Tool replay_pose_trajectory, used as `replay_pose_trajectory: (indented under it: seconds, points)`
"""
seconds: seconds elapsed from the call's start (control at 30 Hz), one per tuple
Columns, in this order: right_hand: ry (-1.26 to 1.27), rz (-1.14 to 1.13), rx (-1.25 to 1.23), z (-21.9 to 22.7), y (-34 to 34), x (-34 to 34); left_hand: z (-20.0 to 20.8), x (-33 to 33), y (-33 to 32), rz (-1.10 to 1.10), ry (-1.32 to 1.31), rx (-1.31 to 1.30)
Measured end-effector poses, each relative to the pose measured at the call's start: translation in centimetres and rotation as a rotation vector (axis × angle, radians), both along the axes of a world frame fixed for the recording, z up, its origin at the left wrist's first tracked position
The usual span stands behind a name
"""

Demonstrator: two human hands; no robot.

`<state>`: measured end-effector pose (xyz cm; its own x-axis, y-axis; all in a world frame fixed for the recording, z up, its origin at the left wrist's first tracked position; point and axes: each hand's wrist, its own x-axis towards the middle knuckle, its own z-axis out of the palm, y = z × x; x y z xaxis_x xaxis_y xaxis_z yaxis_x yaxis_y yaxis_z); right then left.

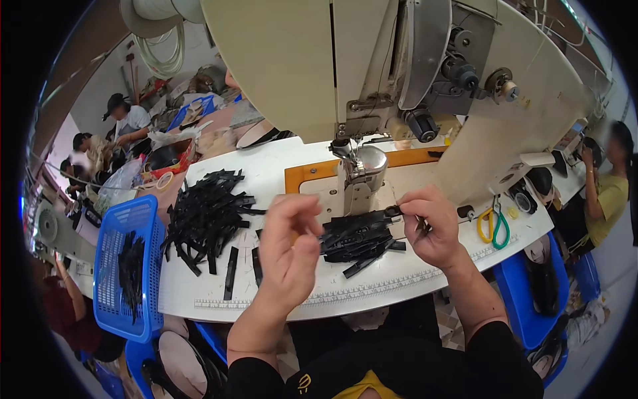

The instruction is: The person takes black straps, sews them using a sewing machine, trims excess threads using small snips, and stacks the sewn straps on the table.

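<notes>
My left hand (289,249) is raised over the white worktable, slightly blurred, its fingers half curled and apart from the thumb. I see nothing held in it. My right hand (433,226) is closed, with thumb and forefinger pinching the end of a black strip (392,211). Something small, dark and metallic shows between its other fingers, too hidden to name. Between my hands lies a bundle of black strips (359,239), just in front of the sewing machine's post (359,189). A larger loose heap of black strips (207,216) is to the left.
The sewing machine head (279,66) overhangs the table. Yellow and green-handled scissors (493,227) lie at right. A blue basket (156,266) with black strips stands left; a blue bin (508,286) holds shoe parts. A ruler strip (332,294) follows the front edge. Other people work nearby.
</notes>
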<state>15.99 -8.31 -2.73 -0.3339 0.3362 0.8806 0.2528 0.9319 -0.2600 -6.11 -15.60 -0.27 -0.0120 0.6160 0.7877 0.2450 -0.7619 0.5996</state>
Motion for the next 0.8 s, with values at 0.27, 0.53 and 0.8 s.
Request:
replay_pose_trajectory:
  seconds: [0.27, 0.53, 0.8]
  points:
    - [-0.084, -0.022, 0.327, 1.5, 4.5, 0.4, -1.0, 3.9, 4.7, -0.356, -0.422, -0.731]
    - [-0.192, 0.054, 0.138, 2.6, 9.5, 0.6, -1.2, 3.5, 11.1, -0.238, -0.490, -0.640]
    - [-0.233, 0.139, -0.143, 2.7, 12.6, 1.6, -0.3, 4.1, 13.9, -0.250, -0.532, -0.600]
